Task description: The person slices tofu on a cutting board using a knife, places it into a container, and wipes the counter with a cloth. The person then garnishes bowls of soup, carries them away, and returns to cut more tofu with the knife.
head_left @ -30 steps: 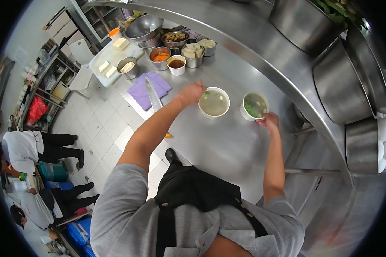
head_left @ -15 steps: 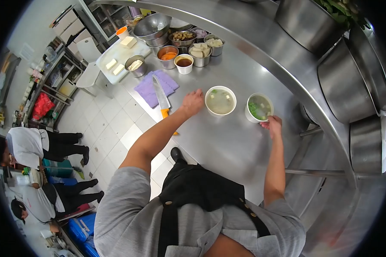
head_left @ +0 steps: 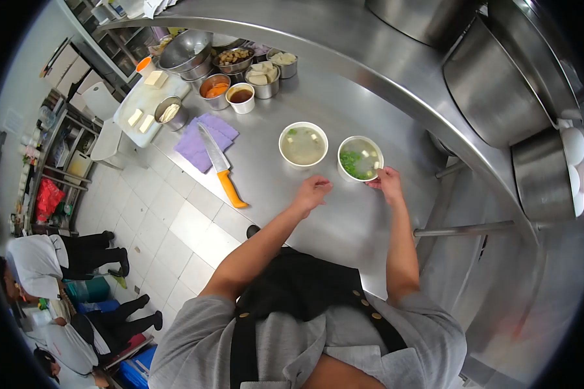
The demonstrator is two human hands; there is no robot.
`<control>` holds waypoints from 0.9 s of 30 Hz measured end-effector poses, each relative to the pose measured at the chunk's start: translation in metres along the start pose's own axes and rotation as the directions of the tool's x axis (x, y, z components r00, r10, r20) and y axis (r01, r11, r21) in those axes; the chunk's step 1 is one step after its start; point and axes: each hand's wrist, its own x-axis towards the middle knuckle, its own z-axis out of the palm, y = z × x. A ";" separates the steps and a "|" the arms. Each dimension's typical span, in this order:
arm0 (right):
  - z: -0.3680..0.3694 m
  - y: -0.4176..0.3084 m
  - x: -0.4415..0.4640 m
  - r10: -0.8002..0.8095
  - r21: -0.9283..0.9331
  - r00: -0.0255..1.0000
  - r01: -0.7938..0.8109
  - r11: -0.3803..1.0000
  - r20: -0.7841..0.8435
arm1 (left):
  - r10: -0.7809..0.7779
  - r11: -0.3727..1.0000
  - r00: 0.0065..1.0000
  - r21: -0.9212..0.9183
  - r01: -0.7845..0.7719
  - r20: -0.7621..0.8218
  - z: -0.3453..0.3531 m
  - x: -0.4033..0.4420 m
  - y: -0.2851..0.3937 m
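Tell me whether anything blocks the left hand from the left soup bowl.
Nothing visible does: only bare steel counter shows between the left hand and the left soup bowl. The knife lies off to the left.

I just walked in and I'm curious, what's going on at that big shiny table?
A person is at the metal table with some soup. Their right hand is holding the edge of the greener bowl. Their left hand is close to the paler bowl but isn't touching it. Both bowls sit on the table. The knife lies partly on a purple cloth, and nobody is holding it.
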 end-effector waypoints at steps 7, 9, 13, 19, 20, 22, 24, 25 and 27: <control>0.018 0.029 -0.047 0.004 -0.027 1.000 -0.004 1.000 -0.016 | 0.485 0.784 0.860 0.512 -0.350 -0.156 -0.022 -0.047 -0.063; 0.026 0.032 -0.063 0.023 -0.084 1.000 -0.023 0.996 -0.002 | 0.561 0.727 0.812 0.565 -0.390 -0.161 -0.041 -0.076 -0.069; 0.048 0.037 -0.088 0.002 -0.085 0.998 0.003 0.996 0.068 | 0.342 0.930 0.836 0.283 -0.236 -0.428 -0.068 -0.139 -0.071; 0.082 0.051 -0.101 0.004 -0.162 0.991 0.018 0.987 0.130 | 0.167 0.856 0.820 0.494 0.155 -0.548 -0.142 -0.212 -0.200; 0.087 0.056 -0.100 0.007 -0.170 0.989 0.018 0.985 0.147 | 0.149 0.670 0.840 0.678 0.302 -0.521 -0.145 -0.224 -0.220; 0.098 0.060 -0.099 0.010 -0.182 0.982 0.025 0.983 0.188 | -0.184 0.754 0.854 0.488 0.440 -0.486 -0.144 -0.249 -0.230; 0.108 0.062 -0.101 -0.023 -0.198 0.979 0.064 0.978 0.203 | -0.504 0.723 0.793 0.335 0.605 -0.342 -0.146 -0.261 -0.192; 0.111 0.062 -0.105 -0.014 -0.207 0.975 0.061 0.977 0.220 | -0.538 0.743 0.784 0.266 0.614 -0.308 -0.147 -0.262 -0.169; 0.124 0.051 -0.111 -0.028 -0.191 0.967 0.079 0.979 0.253 | -0.266 0.953 0.921 0.066 0.296 -0.286 -0.141 -0.256 -0.135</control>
